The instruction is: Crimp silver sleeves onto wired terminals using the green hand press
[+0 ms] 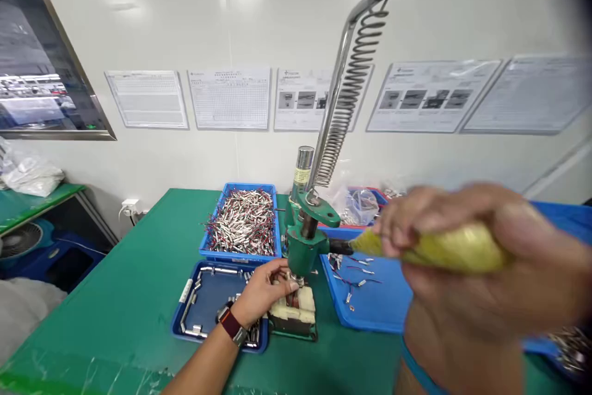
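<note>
My right hand (467, 241) is wrapped round the yellow-covered lever handle (448, 250) of a green hand press (305, 241). The handle sticks out to the right of the press, about level. My left hand (268, 287) reaches in beneath the press head, thumb and fingers pinched together at the cream-padded base (296, 312). Whatever is between those fingertips is too small and hidden to make out. A spring (349, 87) runs along the bent metal rod (340, 68) above the press. On my left wrist is a watch with a dark red band (231, 323).
Left of the press, a blue tray (178, 315) holds small metal tubes. Behind it, a blue bin (215, 254) is heaped with wired metal parts. A blue tray (383, 315) on the right carries several wired pieces. Papers (234, 99) hang on the wall.
</note>
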